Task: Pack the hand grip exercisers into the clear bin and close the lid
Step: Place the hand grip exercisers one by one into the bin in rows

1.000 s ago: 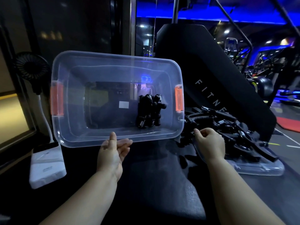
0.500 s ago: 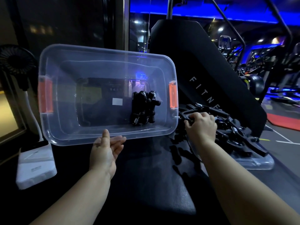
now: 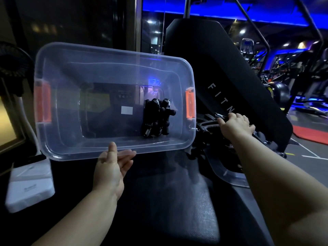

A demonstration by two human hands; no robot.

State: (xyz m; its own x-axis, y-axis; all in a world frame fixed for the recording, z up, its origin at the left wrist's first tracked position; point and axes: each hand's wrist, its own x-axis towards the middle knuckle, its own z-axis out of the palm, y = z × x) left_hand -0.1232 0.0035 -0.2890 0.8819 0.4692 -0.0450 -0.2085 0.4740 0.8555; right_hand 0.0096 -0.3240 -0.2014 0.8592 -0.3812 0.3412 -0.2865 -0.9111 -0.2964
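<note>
Pinching rim of tilted clear bin with left hand, right hand curled round hand grip exerciser beside it

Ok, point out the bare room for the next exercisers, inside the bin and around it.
Inside the clear bin, the floor from the left orange latch across to the white sticker is bare; the packed exercisers sit by the right orange latch. The dark pad between the forearms is also free. Crowded: the pile under the right hand, on the clear tray.

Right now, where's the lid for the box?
In the head view, the clear lid lies on the right, under the pile of hand grip exercisers the right hand touches.
</note>
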